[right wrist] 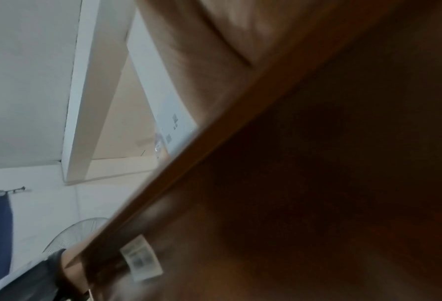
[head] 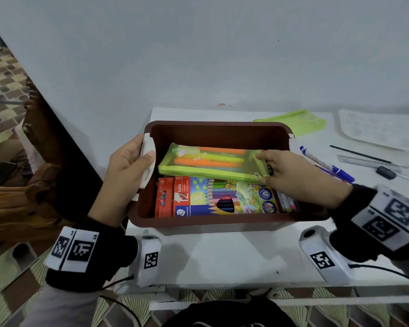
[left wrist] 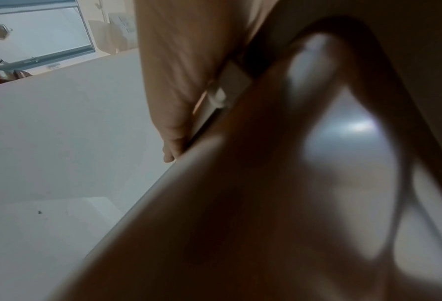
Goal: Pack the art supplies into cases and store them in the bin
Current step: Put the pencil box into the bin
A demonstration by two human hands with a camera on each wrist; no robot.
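The green pouch (head: 213, 161) of markers lies in the brown bin (head: 219, 129), above a coloured-pencil box (head: 224, 197); the right hand (head: 295, 175) pinches its end, the left hand (head: 125, 171) grips the bin's handle. Pens (head: 328, 165) (and a second green pouch (head: 298, 121)) wait unpacked on the worktop (head: 222, 258).

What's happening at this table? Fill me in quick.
A person is packing art supplies into a brown bin on a white table. The left hand grips the bin's white side handle, steadying it. The right hand holds the end of a green pencil case with orange and yellow markers inside, placing it over a box of coloured pencils. Blue pens, a ruler and another green pouch remain on the table.
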